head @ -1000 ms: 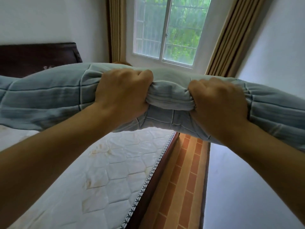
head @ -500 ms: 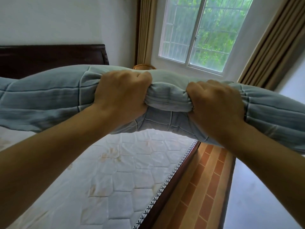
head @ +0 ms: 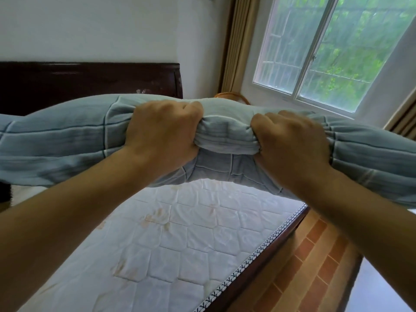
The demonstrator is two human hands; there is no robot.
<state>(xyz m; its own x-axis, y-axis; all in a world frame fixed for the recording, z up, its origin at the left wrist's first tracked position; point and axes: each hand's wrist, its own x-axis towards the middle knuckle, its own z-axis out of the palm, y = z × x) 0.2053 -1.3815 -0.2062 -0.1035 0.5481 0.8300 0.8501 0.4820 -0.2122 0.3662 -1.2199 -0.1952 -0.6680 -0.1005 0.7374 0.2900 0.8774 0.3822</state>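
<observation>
A pale blue quilted blanket (head: 56,140), bunched into a long roll, stretches across the whole view above the bed. My left hand (head: 162,134) grips the roll left of its middle, fingers curled into the fabric. My right hand (head: 292,145) grips it a short way to the right, also with curled fingers. A gathered fold of the blanket bulges between the two fists. Both ends of the blanket run out of view.
Below lies a bare white quilted mattress (head: 180,244) with brownish stains, on a dark wooden bed with a headboard (head: 90,82). A tiled floor strip (head: 310,266) runs along the bed's right side. A window (head: 326,52) and beige curtains stand ahead; a wicker rim (head: 231,95) shows behind the blanket.
The view has swung to the left, bringing more of the mattress and headboard into sight. Both hands keep the same grip on the blanket.
</observation>
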